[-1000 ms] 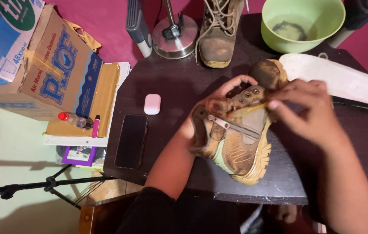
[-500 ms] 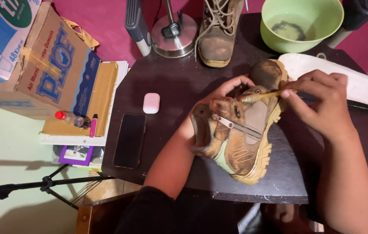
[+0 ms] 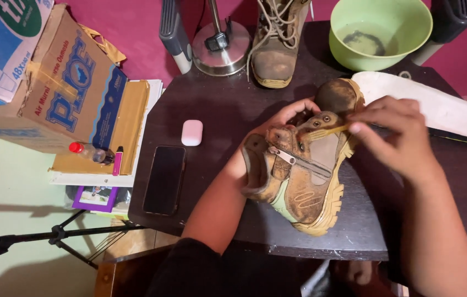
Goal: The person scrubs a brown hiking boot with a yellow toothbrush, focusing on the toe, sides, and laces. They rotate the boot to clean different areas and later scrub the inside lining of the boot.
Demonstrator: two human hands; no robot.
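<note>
A dirty tan boot [image 3: 305, 176] lies on its side on the dark table [image 3: 217, 110], sole toward me. My left hand [image 3: 283, 118] reaches inside its opening and holds it from within, fingers showing at the upper edge. My right hand [image 3: 396, 137] pinches a thin yellowish strip, perhaps a lace [image 3: 321, 132], near the eyelets at the boot's top. Whether it is a lace or a small tool is unclear.
A second boot [image 3: 274, 44] stands upright at the back. A green bowl [image 3: 379, 30], a white insole [image 3: 431, 104], a lamp base [image 3: 219, 47], a black phone [image 3: 164, 179] and a small white case [image 3: 192, 132] share the table. Cardboard boxes [image 3: 63, 82] sit to the left.
My right hand has shifted up and to the right along the boot's eyelets, drawing the thin strip with it. The boot and my left hand have barely moved.
</note>
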